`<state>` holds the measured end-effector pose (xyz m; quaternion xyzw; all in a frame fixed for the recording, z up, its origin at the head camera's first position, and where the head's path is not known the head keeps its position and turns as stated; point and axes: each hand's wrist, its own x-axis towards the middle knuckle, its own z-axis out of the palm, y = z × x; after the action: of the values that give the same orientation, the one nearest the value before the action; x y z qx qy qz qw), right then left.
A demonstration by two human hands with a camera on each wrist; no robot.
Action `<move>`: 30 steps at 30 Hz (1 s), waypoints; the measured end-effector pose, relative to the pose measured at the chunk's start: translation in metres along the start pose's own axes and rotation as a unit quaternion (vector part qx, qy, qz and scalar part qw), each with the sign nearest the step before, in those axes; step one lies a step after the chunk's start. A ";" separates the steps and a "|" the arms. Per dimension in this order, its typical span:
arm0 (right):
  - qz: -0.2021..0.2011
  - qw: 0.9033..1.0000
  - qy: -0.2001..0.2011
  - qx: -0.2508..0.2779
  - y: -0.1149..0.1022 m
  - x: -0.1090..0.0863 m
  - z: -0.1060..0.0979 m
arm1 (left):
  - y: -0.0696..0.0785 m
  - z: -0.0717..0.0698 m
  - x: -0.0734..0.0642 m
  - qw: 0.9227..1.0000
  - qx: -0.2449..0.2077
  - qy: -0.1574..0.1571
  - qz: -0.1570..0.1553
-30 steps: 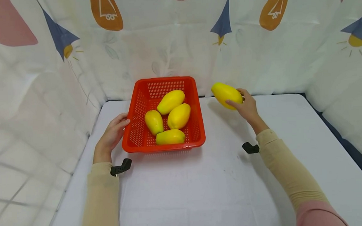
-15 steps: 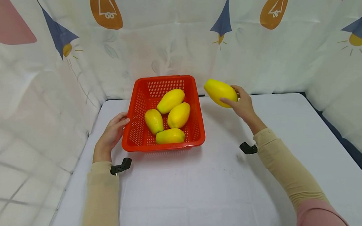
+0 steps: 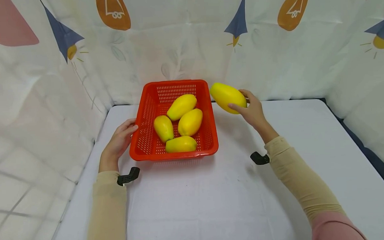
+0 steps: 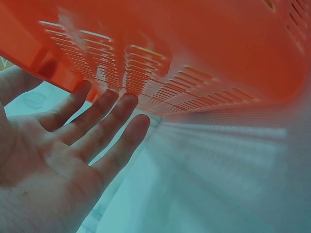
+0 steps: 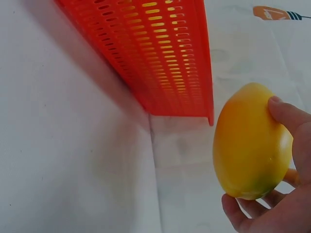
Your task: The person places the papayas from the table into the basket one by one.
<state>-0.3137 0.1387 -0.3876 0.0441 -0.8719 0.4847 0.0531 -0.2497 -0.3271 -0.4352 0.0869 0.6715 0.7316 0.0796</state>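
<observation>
My right hand (image 3: 254, 112) grips a yellow papaya (image 3: 227, 97) above the table, just right of the red plastic basket (image 3: 214, 133). In the right wrist view the thumb presses one side of the papaya (image 5: 250, 145), with the fingers around its lower end. Inside the basket lie several more yellow papayas (image 3: 190, 122). At the basket's left side my left hand (image 3: 118, 142) has its thumb by the rim. The left wrist view shows its fingers (image 4: 116, 150) nearly straight, their tips at the slotted outer wall (image 4: 209, 34).
A white-covered table (image 3: 194, 197) carries the basket near its back edge. Behind and to the left hangs a pale patterned curtain (image 3: 189, 53). Dark cameras (image 3: 260, 158) are strapped to both wrists.
My right hand has carried the papaya leftward and slightly up, closer to the basket's right rim. The left hand, the basket and the papayas inside have stayed in place.
</observation>
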 end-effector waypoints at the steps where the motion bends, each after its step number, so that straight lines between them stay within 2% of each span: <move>1: -0.002 1.000 0.001 0.001 -0.001 0.000 0.001 | 0.000 0.000 0.000 1.000 -0.001 0.000 -0.001; 16: -0.021 0.999 -0.003 0.031 -0.020 -0.002 0.014 | -0.002 -0.001 0.003 1.000 -0.018 0.000 -0.002; 30: -0.052 0.998 -0.020 0.029 -0.035 -0.005 0.026 | -0.003 -0.002 0.002 1.000 -0.013 0.003 -0.005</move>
<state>-0.3053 0.0983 -0.3723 0.1002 -0.8550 0.5052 0.0599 -0.2525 -0.3280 -0.4381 0.0801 0.6625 0.7403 0.0820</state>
